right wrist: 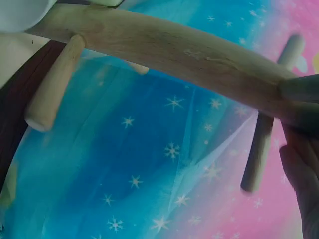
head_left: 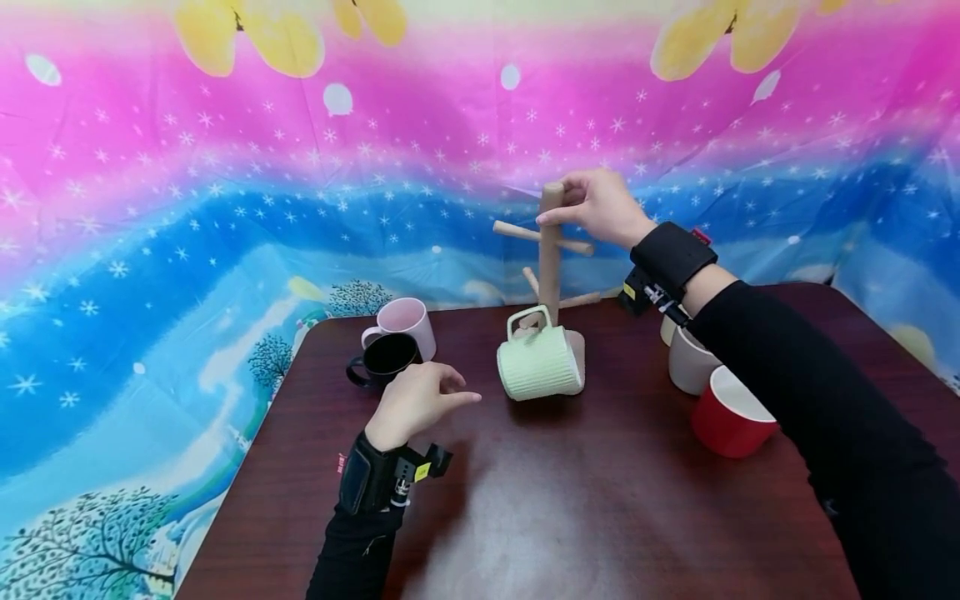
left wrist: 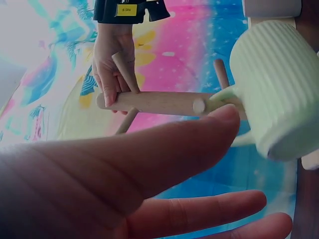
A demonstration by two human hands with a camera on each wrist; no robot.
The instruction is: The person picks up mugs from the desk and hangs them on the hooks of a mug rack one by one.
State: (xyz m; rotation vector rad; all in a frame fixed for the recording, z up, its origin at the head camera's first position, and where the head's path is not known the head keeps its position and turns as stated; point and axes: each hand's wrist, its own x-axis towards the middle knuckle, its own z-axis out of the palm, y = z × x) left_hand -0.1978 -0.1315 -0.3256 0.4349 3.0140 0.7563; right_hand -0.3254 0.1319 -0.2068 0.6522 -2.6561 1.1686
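A wooden mug tree point(head_left: 550, 275) with several pegs stands near the back of the table. My right hand point(head_left: 597, 207) grips the top of its post between thumb and fingers. On a low front peg hangs a pale green ribbed mug point(head_left: 537, 367), tilted on its side with its handle up; the left wrist view shows the peg end point(left wrist: 199, 106) through the handle. My left hand point(head_left: 417, 403) is in front and to the left of this mug, fingers loosely extended and holding nothing. In the right wrist view, the post point(right wrist: 174, 50) runs up to my fingers at the right edge.
At the left stand a pink mug point(head_left: 410, 325) and a black mug point(head_left: 390, 357). On the right are a red mug point(head_left: 729, 421), a grey-white mug point(head_left: 684, 362) and another partly hidden behind my right arm. A patterned cloth point(head_left: 450, 167) hangs behind the dark table point(head_left: 585, 517).
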